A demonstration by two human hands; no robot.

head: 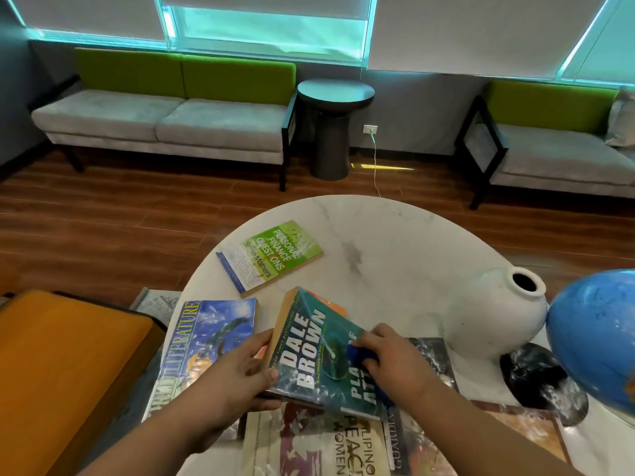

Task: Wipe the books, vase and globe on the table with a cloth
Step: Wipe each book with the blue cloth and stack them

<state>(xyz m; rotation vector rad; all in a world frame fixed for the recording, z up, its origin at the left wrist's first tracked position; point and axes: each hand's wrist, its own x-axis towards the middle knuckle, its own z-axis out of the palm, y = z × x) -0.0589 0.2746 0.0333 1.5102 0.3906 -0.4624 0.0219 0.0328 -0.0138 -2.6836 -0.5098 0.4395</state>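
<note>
Lounge: sofas [161,121], round side table [335,91]

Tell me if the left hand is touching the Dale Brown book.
Touching. The head view shows the left hand gripping the Dale Brown book at its spine edge, thumb on the cover and fingers curled underneath.

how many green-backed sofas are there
2. One sofa sits left of the round side table; the other sofa is right of it, cropped by the frame. More may lie off-frame.

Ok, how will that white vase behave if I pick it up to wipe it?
The white vase looks ceramic, so probably heavy and breakable. Its wide belly over a narrower foot could tip if pushed, perhaps into the globe beside it.
</note>
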